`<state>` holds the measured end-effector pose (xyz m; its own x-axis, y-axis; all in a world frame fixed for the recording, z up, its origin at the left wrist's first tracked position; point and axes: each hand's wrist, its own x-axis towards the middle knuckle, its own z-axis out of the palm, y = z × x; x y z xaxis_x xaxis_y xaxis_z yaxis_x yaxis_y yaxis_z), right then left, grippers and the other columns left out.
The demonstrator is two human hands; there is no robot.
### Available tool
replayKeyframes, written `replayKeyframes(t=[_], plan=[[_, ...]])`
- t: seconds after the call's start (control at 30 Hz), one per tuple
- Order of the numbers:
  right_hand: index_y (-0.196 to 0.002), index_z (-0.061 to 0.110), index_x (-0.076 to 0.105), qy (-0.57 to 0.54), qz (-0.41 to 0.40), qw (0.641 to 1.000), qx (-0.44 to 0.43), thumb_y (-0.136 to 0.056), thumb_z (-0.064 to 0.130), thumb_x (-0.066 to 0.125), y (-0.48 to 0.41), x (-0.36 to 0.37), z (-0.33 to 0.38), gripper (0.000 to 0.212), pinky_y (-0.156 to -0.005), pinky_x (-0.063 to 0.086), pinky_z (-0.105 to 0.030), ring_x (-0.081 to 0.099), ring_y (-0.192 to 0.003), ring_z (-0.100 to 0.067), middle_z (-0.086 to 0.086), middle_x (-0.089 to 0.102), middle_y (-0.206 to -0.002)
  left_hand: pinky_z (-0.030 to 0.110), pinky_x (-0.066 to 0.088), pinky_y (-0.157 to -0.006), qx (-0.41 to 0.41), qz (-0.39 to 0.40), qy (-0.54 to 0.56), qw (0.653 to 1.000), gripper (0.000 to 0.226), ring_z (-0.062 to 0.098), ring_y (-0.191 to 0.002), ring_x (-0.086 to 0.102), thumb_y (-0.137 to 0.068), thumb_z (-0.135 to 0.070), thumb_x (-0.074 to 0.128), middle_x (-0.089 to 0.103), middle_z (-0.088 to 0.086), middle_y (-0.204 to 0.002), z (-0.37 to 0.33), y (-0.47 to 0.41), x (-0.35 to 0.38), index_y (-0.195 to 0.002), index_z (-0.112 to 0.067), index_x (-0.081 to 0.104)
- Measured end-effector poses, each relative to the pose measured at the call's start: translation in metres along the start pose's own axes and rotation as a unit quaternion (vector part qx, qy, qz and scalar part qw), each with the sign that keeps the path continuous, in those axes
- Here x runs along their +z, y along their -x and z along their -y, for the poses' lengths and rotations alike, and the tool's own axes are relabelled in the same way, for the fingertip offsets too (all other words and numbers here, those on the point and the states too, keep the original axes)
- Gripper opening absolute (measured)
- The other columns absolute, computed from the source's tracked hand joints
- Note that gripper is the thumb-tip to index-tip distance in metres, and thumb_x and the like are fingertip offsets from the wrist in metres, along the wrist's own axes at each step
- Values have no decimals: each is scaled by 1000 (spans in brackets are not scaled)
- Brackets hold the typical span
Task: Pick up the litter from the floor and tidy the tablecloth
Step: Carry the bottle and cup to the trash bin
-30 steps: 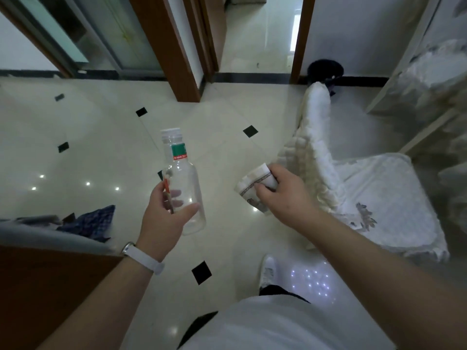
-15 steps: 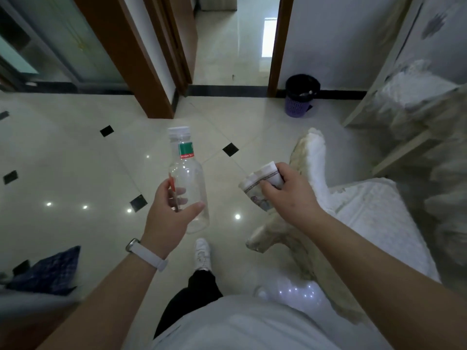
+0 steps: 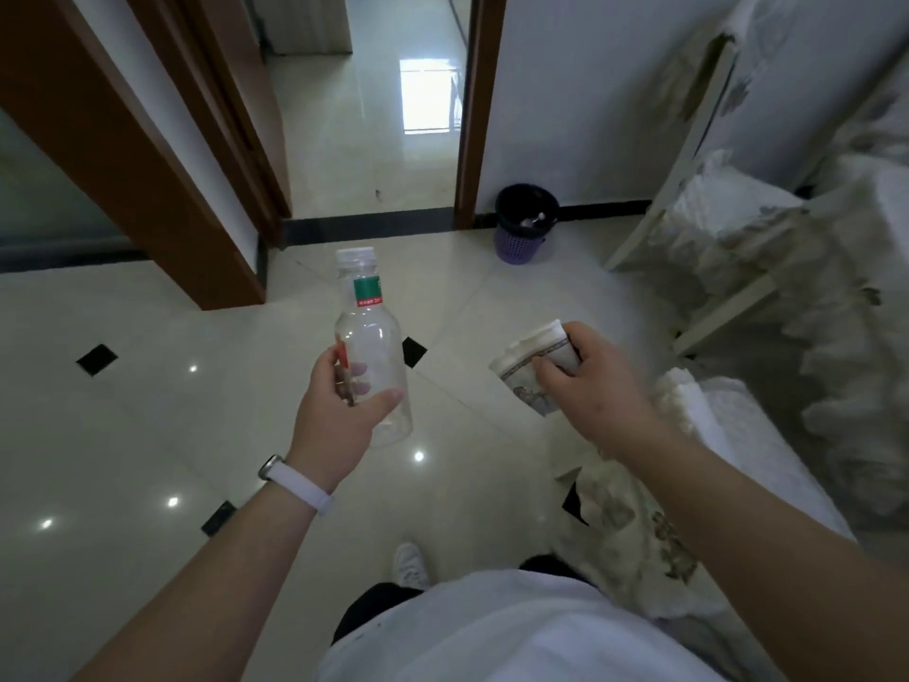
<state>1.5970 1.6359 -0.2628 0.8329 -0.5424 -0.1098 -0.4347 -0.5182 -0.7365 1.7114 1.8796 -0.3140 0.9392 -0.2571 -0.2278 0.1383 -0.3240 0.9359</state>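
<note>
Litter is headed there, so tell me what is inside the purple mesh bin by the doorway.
The purple mesh bin has a black liner; a few pale scraps lie near its right rim. Its dark bottom is hidden.

Clear, capped, empty bottle [image 3: 370, 332] upright in left hand [image 3: 339, 425], crumpled printed paper [image 3: 533, 359] in right hand [image 3: 595, 391]
</note>
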Motion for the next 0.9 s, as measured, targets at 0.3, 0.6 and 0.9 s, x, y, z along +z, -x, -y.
replayKeyframes(t=[0.3,0.6,0.9], plan=[[-95,21,62,-12,-79,994,77,-88,24,63,-81,-8,-4,8,-65,50,-34,62,-74,-15,5,66,-79,26,49,-78,19,80,-13,997,69,4,-97,60,-78,-19,81,58,-12,-113,-40,-113,35,-134,-32,42],[-89,30,58,-92,-85,984,130,-87,23,62,-230,-10,-53,8,-53,44,-19,60,-66,3,12,64,-77,24,45,-71,20,115,-86,989,69,5,-102,58,-79,-23,80,57,-15,-115,-80,-249,113,-138,-27,43],[-93,26,61,-112,-105,977,147,-84,28,61,-389,-94,-83,9,-66,56,-33,64,-73,-9,7,66,-82,24,46,-74,51,143,-119,981,65,4,-103,57,-79,-23,79,55,-17,-115,-167,-378,218,-131,-35,43]])
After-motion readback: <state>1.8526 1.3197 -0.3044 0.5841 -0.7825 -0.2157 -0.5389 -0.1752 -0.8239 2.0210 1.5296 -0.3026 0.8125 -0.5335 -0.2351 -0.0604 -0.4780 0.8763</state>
